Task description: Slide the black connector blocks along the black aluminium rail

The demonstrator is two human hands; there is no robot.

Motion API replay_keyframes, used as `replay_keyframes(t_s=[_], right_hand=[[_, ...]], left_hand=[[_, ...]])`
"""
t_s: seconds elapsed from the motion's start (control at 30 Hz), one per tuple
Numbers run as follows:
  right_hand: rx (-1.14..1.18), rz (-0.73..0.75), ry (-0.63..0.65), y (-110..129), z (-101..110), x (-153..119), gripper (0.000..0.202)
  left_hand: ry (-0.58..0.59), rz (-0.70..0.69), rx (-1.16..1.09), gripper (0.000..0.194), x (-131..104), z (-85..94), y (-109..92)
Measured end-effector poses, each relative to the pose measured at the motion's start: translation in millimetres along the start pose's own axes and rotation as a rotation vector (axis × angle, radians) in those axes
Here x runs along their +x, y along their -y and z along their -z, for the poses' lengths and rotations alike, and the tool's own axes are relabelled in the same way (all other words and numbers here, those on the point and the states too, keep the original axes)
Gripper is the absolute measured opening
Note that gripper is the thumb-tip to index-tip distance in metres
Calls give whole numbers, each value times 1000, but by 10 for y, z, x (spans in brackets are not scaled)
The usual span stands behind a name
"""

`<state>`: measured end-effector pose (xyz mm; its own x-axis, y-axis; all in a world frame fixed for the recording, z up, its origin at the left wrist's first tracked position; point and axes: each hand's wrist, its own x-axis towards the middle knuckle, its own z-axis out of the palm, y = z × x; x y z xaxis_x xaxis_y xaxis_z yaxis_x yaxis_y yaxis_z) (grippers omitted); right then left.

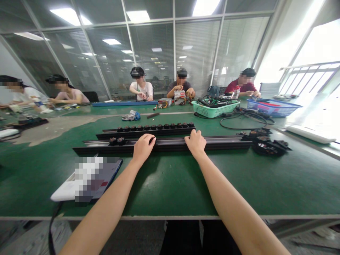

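Note:
A long black rail (217, 145) with a grey inner channel lies across the table in front of me. Two small black parts (117, 141) sit in it toward the left end. My left hand (144, 146) is closed over the rail, thumb and fingers around a small black part (152, 140) that is mostly hidden. On the rail further right, my right hand (196, 142) grips its edge with curled fingers. Behind lies a second black rail (127, 134), with a row of several similar black parts along it.
More black parts (271, 146) are heaped at the rail's right end. A phone (106, 177) and a white device (66, 189) lie near left. Further back are a green basket (216, 110), a blue basket (276, 109), cables (228, 122) and gloves (131, 115). Several people sit across the table.

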<state>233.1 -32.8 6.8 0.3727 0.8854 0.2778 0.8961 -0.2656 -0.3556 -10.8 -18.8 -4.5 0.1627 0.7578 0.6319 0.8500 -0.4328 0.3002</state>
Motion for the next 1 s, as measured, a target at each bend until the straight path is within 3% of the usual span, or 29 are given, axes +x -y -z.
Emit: replay_keyframes(t_s=[0.73, 0.9, 1.0], right_hand=[[6, -22, 19, -27, 24, 28, 29], [-7, 34, 51, -57, 47, 52, 28], [-44, 164, 86, -159, 40, 94, 26]], left_hand=[[-11, -17, 1, 24, 7, 19, 22], [1, -11, -2, 23, -6, 61, 35], [-3, -4, 7, 24, -17, 58, 50]])
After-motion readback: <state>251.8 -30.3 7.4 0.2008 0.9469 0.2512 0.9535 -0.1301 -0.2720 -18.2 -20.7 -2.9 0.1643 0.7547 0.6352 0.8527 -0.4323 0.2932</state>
